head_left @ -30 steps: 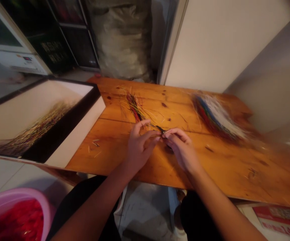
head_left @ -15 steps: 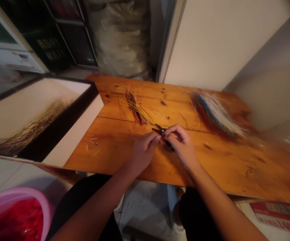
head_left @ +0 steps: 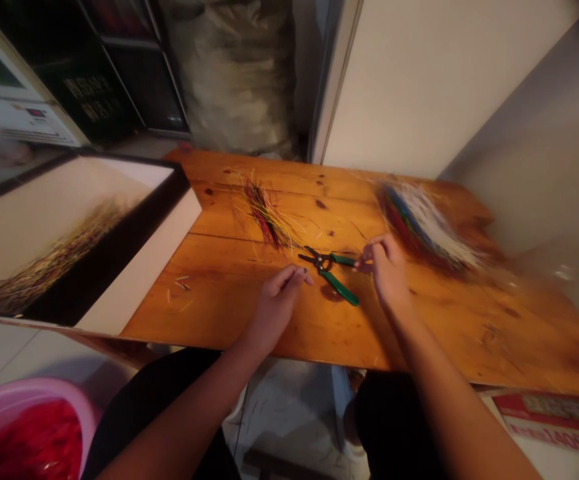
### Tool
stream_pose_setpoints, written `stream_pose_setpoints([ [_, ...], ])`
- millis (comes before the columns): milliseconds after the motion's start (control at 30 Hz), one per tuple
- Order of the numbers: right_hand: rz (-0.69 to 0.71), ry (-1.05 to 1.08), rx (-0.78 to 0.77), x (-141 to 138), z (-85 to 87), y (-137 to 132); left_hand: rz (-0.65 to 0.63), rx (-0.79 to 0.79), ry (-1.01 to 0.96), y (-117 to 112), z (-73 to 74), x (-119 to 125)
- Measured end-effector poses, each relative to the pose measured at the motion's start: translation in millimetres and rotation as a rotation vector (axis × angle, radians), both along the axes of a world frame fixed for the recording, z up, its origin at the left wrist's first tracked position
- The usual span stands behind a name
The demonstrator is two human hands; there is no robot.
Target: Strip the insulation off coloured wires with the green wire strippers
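Observation:
Green-handled wire pliers (head_left: 327,270) lie on the wooden tabletop (head_left: 449,333), with their dark jaws pointing left and their handles spread apart. My right hand (head_left: 387,270) is at the tip of the upper handle, next to a large fanned bundle of white, blue and red wires (head_left: 422,227). My left hand (head_left: 277,303) rests left of the pliers, its fingers drawn together with no object showing between them. Farther back lies a smaller bunch of red, yellow and dark wires (head_left: 267,217).
A large black-framed wire artwork (head_left: 64,247) leans along the table's left side. Short wire scraps (head_left: 182,285) lie near it. A pink basin of red material (head_left: 29,427) sits on the floor at lower left, and a printed cardboard box (head_left: 554,420) at lower right.
The pliers have left my hands and now lie on the table. My hands have moved apart, with the right one shifting rightward toward the large wire bundle.

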State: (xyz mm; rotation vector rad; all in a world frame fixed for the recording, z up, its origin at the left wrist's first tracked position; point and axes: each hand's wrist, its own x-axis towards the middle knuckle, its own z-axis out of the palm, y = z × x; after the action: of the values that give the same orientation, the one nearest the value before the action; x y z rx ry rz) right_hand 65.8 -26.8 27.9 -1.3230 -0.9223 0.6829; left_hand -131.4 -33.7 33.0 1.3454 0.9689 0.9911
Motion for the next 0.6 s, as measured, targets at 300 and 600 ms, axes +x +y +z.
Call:
stream_pose_setpoints([
  [300, -0.053, -0.116, -0.011, -14.1, -5.0, 1.3, -0.021, -0.08, -0.115, 3.1, -6.9, 0.2],
  [600, 0.394, 0.172, -0.129, -60.0, 13.4, -18.4, 0.047, 0.277, 0.24, 2.4, 0.4, 0.5],
])
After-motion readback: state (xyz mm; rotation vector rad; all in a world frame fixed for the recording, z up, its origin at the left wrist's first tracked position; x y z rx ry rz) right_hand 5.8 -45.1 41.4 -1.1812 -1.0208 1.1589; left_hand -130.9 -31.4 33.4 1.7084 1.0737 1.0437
